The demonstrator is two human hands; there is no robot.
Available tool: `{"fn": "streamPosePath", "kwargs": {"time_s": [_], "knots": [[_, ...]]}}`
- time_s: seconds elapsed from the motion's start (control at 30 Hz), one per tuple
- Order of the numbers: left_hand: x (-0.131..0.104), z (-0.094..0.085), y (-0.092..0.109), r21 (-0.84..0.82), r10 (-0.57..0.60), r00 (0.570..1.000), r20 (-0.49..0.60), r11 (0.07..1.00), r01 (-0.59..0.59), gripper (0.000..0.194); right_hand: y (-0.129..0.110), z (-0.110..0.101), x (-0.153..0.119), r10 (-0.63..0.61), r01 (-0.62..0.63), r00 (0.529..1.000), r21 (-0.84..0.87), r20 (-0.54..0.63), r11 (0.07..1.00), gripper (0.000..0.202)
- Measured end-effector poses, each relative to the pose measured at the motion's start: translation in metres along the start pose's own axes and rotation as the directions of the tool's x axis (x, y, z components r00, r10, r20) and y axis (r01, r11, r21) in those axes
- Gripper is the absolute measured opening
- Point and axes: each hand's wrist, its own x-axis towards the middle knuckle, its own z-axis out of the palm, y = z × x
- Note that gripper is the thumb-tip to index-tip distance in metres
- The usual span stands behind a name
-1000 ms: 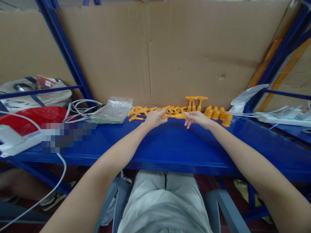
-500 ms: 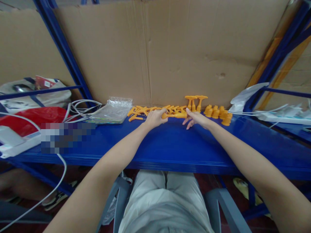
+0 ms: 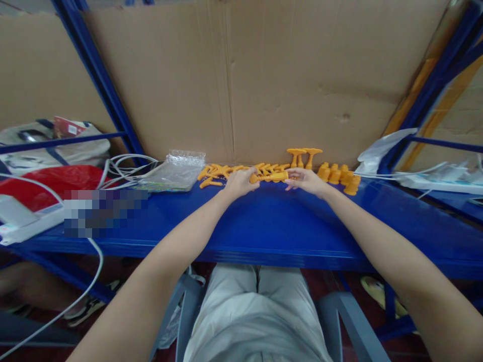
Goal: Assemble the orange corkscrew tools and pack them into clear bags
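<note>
Basically gripped orange tool (image 3: 277, 176) by one end in left hand (image 3: 239, 184), pinched its other end with right hand (image 3: 307, 182), sideways at table's (image 3: 271, 221) back, near orange handles (image 3: 219, 172).

Room over front tabletop (image 3: 271, 226); orange parts (image 3: 334, 176), then cardboard (image 3: 264, 90), block behind

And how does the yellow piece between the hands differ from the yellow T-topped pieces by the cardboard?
The held piece lies roughly level; the T-topped pieces stand upright. The held piece has the left hand gripping one end and the right hand at the other; the T-topped pieces are in neither hand's grip. Both look yellow-orange.
</note>
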Motion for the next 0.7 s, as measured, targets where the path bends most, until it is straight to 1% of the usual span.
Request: {"fn": "streamPosePath", "kwargs": {"time_s": [0.1, 0.33, 0.57, 0.7], "knots": [[0.0001, 0.0028, -0.0024, -0.012, 0.018, 0.999, -0.027, 1.0, -0.019, 0.03, -0.0024, -0.0003, -0.0014, 0.013, -0.013, 1.0, -0.009, -0.006, 1.0, 0.038], [0.0003, 0.0053, -0.0037, -0.016, 0.047, 0.997, -0.056, 0.999, -0.048, 0.031, -0.0089, -0.0002, -0.0046, 0.028, -0.028, 0.999, -0.003, 0.031, 1.0, 0.023], [-0.0003, 0.0033, -0.0002, -0.017, 0.02, 0.999, -0.046, 1.0, -0.021, 0.034, -0.0086, -0.0005, -0.0042, 0.045, -0.046, 0.997, 0.016, 0.06, 0.999, 0.024], [0.0002, 0.004, -0.0009, -0.001, 0.041, 0.997, -0.061, 0.999, -0.041, 0.033, -0.0065, -0.001, -0.0034, 0.057, -0.057, 0.996, 0.008, 0.067, 0.998, 0.027]]}}
